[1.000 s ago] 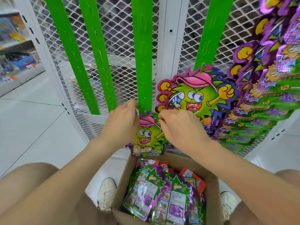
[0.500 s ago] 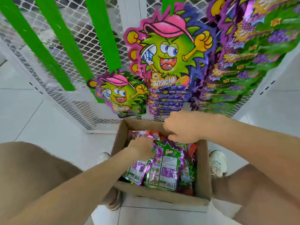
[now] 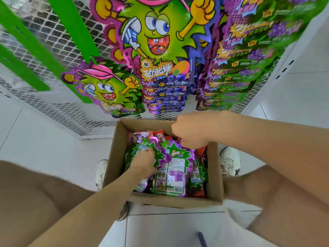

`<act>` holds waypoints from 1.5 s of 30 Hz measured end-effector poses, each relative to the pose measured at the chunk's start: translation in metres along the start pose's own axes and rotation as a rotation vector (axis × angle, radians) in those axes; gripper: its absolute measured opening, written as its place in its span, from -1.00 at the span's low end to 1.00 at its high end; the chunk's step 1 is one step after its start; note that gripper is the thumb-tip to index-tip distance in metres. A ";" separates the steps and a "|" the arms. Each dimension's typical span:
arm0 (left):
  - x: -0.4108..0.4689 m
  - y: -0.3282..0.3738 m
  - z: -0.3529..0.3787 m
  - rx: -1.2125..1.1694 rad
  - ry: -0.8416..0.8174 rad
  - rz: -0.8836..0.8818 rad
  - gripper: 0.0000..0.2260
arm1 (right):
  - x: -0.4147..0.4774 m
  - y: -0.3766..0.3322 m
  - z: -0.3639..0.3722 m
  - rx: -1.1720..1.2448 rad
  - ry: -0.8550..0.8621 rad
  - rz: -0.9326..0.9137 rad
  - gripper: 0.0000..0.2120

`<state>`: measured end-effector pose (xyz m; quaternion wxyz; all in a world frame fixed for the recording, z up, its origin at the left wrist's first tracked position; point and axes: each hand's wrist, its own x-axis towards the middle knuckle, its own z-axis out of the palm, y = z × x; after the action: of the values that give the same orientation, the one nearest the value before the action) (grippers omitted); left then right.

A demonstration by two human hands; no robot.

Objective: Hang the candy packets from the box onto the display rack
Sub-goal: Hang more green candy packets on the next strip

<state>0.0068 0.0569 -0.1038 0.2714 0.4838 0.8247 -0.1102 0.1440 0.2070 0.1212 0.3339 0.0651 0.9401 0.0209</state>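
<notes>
A cardboard box [image 3: 214,175] stands on the floor between my feet, filled with several green and purple candy packets [image 3: 170,173] lying back side up. My left hand [image 3: 144,162] is down inside the box, its fingers curled on the top edge of a green packet [image 3: 142,148]. My right hand [image 3: 190,132] hovers over the box's far right part, fingers curled downward toward the packets; what it holds is hidden. On the rack, one small monster packet [image 3: 105,88] hangs at the foot of a green strip [image 3: 71,29].
A stack of blue packets [image 3: 156,50] and a row of purple-green packets [image 3: 249,50] hang to the right on the white mesh rack [image 3: 58,111]. More green strips [image 3: 21,56] hang bare at left. My white shoes [image 3: 229,160] flank the box on white floor tiles.
Both hands left the freshly hung small packet and dropped into the box. The view tilted downward, and my left hand took hold of a green packet's top.
</notes>
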 end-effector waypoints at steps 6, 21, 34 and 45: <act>-0.023 -0.005 -0.034 -0.029 0.089 0.084 -0.56 | 0.005 -0.002 -0.001 0.030 0.020 0.021 -0.71; -0.124 -0.046 -0.256 -0.757 0.196 0.372 -0.67 | -0.040 0.021 -0.071 0.474 0.454 0.046 -0.59; -0.127 -0.061 -0.327 -1.019 0.912 0.011 -0.67 | -0.018 -0.027 -0.105 0.382 0.813 0.227 -0.81; -0.143 -0.076 -0.339 -0.865 0.699 0.142 -0.61 | 0.008 -0.034 -0.141 0.749 1.155 0.062 -0.72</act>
<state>-0.1195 0.0633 0.2501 0.1624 0.3904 0.8011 0.4236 0.0453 0.1754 0.2229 -0.2662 0.1816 0.9089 -0.2646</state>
